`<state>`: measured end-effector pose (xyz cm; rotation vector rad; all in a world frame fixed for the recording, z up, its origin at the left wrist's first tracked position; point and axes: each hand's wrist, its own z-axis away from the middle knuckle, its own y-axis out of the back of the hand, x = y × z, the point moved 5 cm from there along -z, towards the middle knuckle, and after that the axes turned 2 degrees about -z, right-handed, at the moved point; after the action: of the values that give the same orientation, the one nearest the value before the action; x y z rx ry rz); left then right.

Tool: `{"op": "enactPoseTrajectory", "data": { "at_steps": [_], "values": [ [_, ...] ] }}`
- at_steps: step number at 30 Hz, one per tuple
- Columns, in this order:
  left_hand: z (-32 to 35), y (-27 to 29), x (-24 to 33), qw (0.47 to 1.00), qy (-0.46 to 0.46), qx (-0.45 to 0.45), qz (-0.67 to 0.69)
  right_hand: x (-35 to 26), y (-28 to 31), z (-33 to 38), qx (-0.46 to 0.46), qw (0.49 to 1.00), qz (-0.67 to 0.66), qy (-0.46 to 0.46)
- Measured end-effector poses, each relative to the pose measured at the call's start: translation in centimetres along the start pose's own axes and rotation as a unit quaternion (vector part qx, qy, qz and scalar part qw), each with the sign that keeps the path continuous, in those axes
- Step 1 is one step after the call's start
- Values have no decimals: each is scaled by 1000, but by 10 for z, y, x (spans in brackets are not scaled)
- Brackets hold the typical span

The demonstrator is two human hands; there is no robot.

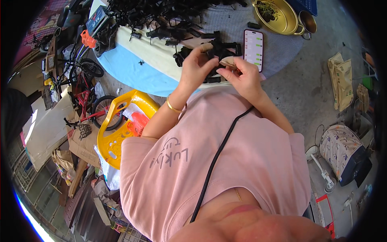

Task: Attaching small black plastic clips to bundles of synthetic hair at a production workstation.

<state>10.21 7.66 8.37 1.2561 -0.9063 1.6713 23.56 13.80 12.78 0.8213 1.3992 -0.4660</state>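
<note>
Across the upper middle of the view spreads a round bench covered in pale blue, cream and grey-check cloth (133,66), its edge drawn right up to the person's front, probably so that everything on it lies within reach. At its left, on the floor side, stands a yellow plastic chair with cut-out holes (141,97), apart from the work. The big tangled heap of black plastic parts (161,16) fills the far side of the bench, perhaps as a stock kept clear of the near edge. Right of it sits a round gold-coloured metal basin (288,20) with green sprigs inside, set to one side, likely out of the way. A smaller loose cluster of black parts (229,49) lies nearer, just beyond and beneath the fingers, which suggests a handful split off for close handling. Over it the bare left hand (204,61) and the bare right hand (231,68) meet, thumbs and forefingers bent inward; what either pinches I cannot tell. A slim phone with a pink edge and lit white screen (253,48) lies face up beside the cluster, seemingly placed for glancing at. Smallest, a tan scrap or finger wrap (228,61) shows at the right fingertips, too small to be sure
</note>
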Motion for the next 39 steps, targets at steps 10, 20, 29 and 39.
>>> {"op": "enactPoseTrajectory", "data": {
  "at_steps": [10, 20, 29, 39],
  "values": [
    [33, -24, 23, 989, 45, -123, 65, 21, 1, 0, 2, 979, -168, -112],
    [29, -19, 20, 994, 18, -86, 63, 22, 1, 13, -113, 962, -169, -182],
    [38, -19, 31, 995, 43, -85, 19, 14, 1, 15, -134, 975, -101, -143],
    [43, -16, 30, 990, -62, -48, -120, 19, -11, 18, -121, 973, -116, -156]
  ]
}}
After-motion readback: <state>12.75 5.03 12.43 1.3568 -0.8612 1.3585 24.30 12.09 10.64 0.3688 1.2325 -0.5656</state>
